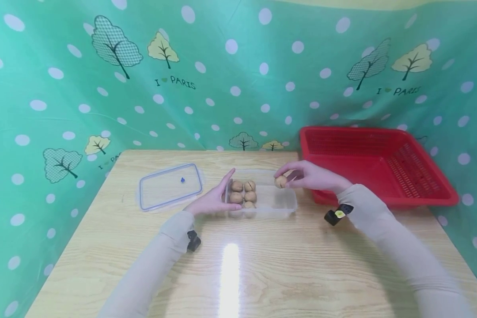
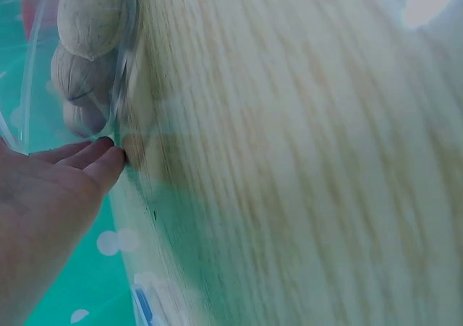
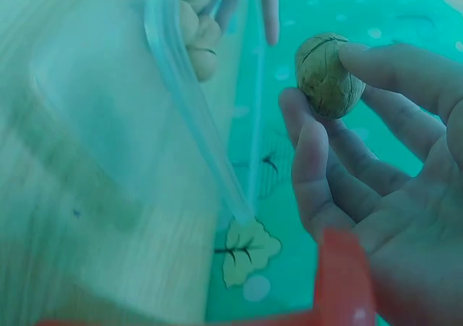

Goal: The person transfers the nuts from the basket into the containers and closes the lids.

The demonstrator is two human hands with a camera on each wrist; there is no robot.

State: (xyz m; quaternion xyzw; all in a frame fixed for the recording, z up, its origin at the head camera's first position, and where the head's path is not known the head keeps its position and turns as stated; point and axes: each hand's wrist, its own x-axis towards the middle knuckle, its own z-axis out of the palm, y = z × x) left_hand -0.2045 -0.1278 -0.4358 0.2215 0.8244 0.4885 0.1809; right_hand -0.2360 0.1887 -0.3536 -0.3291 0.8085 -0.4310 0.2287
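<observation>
A clear plastic container (image 1: 275,198) stands on the table, with several walnuts (image 1: 236,197) in two rows at its left end. My left hand (image 1: 210,201) spreads around that end, thumb at the near wall and fingers along the far side. In the left wrist view its straight fingers (image 2: 94,158) touch the container's end below the walnuts. Over the container's far right corner, my right hand (image 1: 305,176) holds a single walnut (image 3: 329,76). The right wrist view shows it pinched between thumb and fingertips, above the rim.
Left of the container lies a clear lid (image 1: 163,190) with a blue seal and a small blue spot. A large red plastic basket (image 1: 381,201) stands at the right, close to my right forearm. Behind the wooden table (image 1: 294,265) hangs a green patterned cloth (image 1: 222,66).
</observation>
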